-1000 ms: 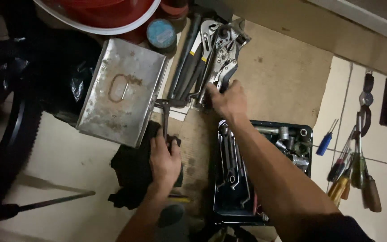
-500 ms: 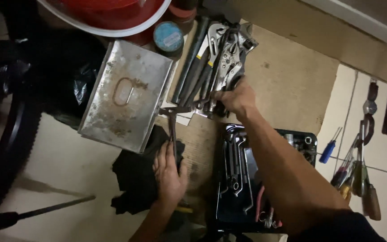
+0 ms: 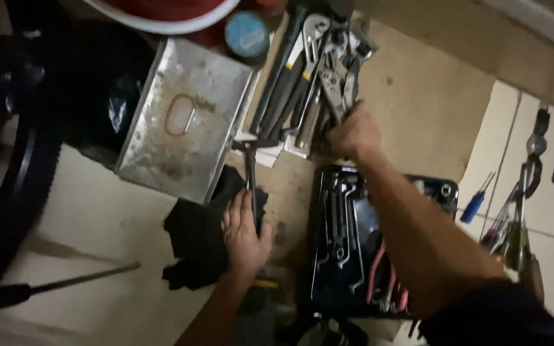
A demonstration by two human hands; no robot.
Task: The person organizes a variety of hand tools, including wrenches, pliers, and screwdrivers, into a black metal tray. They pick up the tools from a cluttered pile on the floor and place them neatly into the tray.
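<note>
The left hand [image 3: 245, 234] grips a thin metal tool [image 3: 249, 173] over a black cloth [image 3: 193, 243]. The right hand [image 3: 352, 133] closes on locking pliers [image 3: 336, 77]; just below it, a black tray [image 3: 379, 192] holds wrenches [image 3: 338, 218].

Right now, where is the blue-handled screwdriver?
In the head view the blue-handled screwdriver lies on the pale floor tiles at the right, just beyond the black tool tray and left of the row of other screwdrivers.
</note>
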